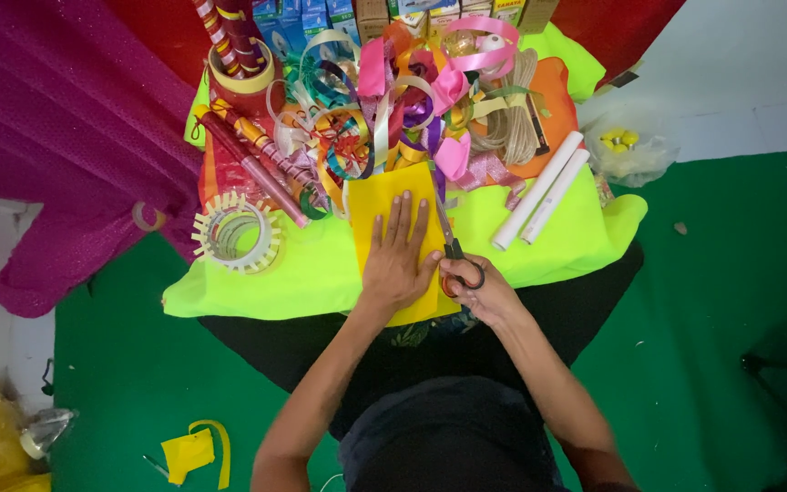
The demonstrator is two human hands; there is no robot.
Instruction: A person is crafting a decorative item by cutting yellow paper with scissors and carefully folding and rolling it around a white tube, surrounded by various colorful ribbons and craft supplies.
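A yellow sheet (383,202) lies on the neon-green cloth (302,273) of a low table. My left hand (396,260) presses flat on the sheet, fingers spread. My right hand (477,290) is shut on scissors (454,248) with red and black handles; the blades run up along the sheet's right edge. A heap of curled ribbons (384,109) in pink, orange, purple and gold lies just beyond the sheet.
Two white paper rolls (544,191) lie to the right. A notched tape ring (237,232) and wrapped foil rolls (248,155) sit to the left. Twine (503,128) lies at the back. A plastic bag (626,150) and yellow scraps (191,451) lie on the green floor.
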